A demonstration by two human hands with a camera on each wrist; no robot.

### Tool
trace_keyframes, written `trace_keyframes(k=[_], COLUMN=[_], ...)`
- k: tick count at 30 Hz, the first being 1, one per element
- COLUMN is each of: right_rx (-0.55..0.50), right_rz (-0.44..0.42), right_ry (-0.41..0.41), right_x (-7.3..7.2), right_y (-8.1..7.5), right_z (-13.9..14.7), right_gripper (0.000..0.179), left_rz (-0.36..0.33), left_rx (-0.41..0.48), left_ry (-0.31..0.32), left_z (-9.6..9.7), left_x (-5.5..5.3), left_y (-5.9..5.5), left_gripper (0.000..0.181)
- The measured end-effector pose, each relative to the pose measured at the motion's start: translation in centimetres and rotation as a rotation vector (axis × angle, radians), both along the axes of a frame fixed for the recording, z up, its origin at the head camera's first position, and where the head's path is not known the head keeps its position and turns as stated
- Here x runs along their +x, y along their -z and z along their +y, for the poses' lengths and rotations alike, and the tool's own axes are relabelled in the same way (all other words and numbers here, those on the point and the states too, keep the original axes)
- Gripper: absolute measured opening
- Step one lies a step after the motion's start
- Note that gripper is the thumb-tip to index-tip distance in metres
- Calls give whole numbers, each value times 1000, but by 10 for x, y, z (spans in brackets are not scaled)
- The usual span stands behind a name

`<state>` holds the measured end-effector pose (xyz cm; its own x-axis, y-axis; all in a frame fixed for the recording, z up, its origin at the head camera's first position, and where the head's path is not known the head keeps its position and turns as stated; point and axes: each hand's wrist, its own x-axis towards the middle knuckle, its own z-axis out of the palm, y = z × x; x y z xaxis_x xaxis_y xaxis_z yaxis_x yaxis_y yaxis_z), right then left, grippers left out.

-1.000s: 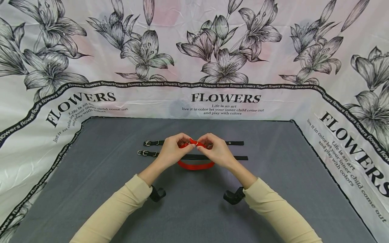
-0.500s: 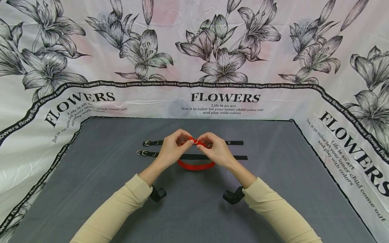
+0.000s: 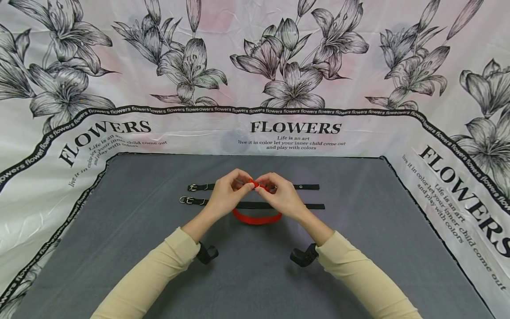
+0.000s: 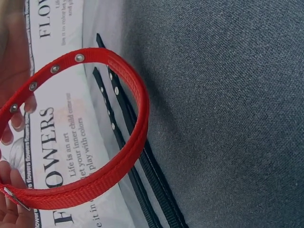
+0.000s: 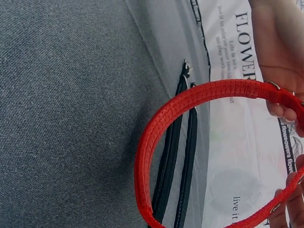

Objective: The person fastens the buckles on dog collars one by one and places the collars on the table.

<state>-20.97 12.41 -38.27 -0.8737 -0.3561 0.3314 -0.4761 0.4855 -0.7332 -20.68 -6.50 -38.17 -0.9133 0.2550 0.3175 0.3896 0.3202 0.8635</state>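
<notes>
Both hands hold a red collar (image 3: 256,219) bent into a loop, its lower curve hanging toward me. My left hand (image 3: 229,190) pinches the end with the metal ring (image 4: 16,198). My right hand (image 3: 280,192) grips the strap end, where a row of metal eyelets (image 4: 55,69) runs along the band. The fingertips of both hands nearly meet at the top of the loop, hiding most of the fastening. Behind it, two black collars lie side by side: a far one (image 3: 307,187) and a nearer one (image 3: 255,205), buckles to the left.
A grey cloth (image 3: 255,274) covers the table. Around its back and sides rises a white sheet (image 3: 215,133) printed with flowers and lettering. Black wrist devices (image 3: 207,254) jut inward below both hands.
Both hands have risen very slightly, still on the red collar. The right fingers have shifted over the fastening, and the ring between the hands shows less. The black collars lie as before.
</notes>
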Motion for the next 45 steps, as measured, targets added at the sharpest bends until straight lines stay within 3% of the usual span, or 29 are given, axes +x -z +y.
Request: trace_keyframes(k=[18,26,28,33,37,45], right_rx=[14,10,9,6,15,-10], right_rz=[-28,-33,-29,-15,-20,44], right_ry=[17,25,29,28,29,12], right_x=[-1,-1,-1,-1,0,0], right_y=[-2,-4,-4,-4,-3,-3], right_z=[-1,-1,-2,-2,-1,-3], right_gripper=[12,12,11,11,13,24], left_rz=[-36,-47,-49,-57,-53,-62], left_rx=[83,87,101,147,110,70], left_ry=[53,46,45,58,51,55], left_z=[-2,-2,-2,-2,-1,1], left_x=[0,-1,0,9,17,20], left_y=[-1,0,-2,-20,-31,-32], left_gripper=[14,15,17,20,20,21])
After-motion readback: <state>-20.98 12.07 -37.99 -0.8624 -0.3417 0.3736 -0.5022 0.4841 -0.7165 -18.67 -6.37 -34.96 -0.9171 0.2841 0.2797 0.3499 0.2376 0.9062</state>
